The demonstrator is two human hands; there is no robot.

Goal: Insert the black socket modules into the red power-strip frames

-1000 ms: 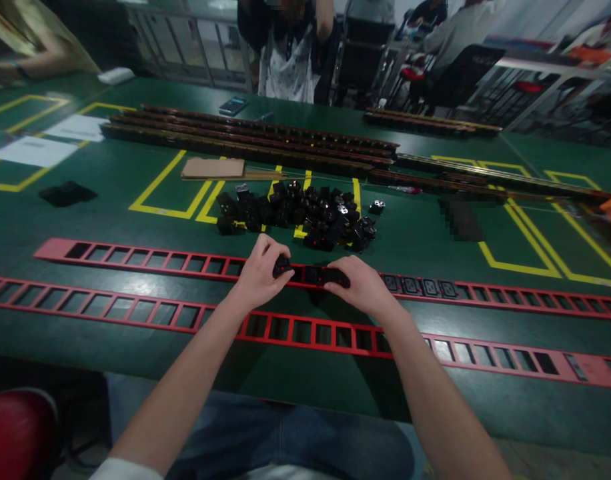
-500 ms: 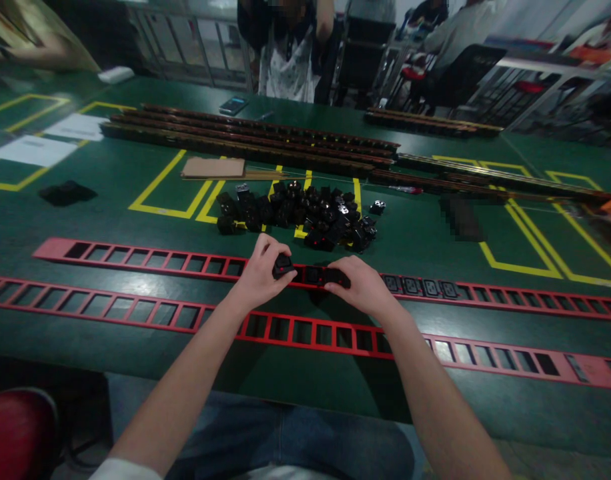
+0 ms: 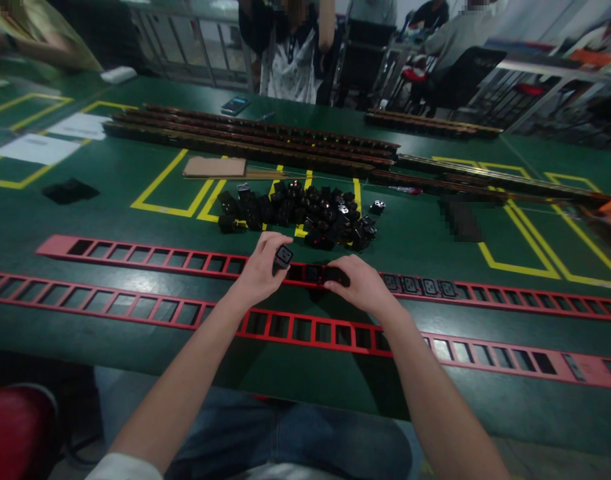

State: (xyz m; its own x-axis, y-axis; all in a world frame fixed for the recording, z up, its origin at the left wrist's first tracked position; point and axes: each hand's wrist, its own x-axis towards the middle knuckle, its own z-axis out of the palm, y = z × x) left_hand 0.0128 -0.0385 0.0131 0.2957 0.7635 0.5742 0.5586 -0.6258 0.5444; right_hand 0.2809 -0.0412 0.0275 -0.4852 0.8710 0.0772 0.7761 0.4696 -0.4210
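Observation:
Pinched in my left hand point(image 3: 264, 270) is a black socket block point(image 3: 284, 255), its slotted face turned up, just above the upper red slotted strip point(image 3: 210, 264). My right hand point(image 3: 356, 285) has its fingers closed on a dark block point(image 3: 337, 275) at the same strip. Between the hands, another black socket point(image 3: 313, 273) sits in the strip. Several sockets point(image 3: 429, 287) fill openings to the right of my right hand. Below my hands lies a second red strip point(image 3: 305, 331) with open slots.
A heap of black sockets point(image 3: 310, 210) lies beyond my hands. Farther back are long dark rails point(image 3: 255, 140), a cardboard piece point(image 3: 215, 167) and a phone point(image 3: 235, 105). Papers point(image 3: 35, 149) lie at the left. A person point(image 3: 290, 60) is across the table.
The block in my left hand has turned, so its slotted face now shows, and it has risen slightly. My right hand has hardly moved.

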